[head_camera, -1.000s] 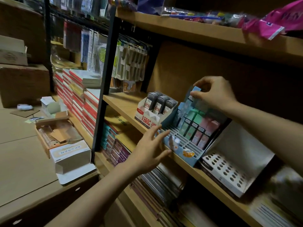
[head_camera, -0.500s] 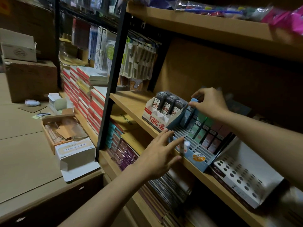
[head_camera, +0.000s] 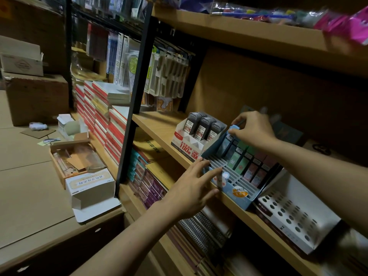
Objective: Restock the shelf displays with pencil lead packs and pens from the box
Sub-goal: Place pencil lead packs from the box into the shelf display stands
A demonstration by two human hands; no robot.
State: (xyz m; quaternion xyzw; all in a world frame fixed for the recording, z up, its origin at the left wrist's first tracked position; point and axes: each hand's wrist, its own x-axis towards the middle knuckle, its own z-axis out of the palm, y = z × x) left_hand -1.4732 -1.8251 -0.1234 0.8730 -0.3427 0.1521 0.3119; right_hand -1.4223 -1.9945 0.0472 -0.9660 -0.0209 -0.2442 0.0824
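Blue lead pack (head_camera: 233,130) — right-hand (head_camera: 253,127) pinch

To my left, stacked red-spined notebooks (head_camera: 111,134) fill the neighbouring shelf bay, with hanging blister-packed stationery (head_camera: 169,76) above them. Two brown cardboard cartons (head_camera: 35,96) sit stacked in the far corner, and spiral-bound notebooks (head_camera: 201,232) lie below my shelf.

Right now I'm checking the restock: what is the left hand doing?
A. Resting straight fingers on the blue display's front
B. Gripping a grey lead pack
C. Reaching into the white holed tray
A: the left hand lays straight fingers against the blue display.
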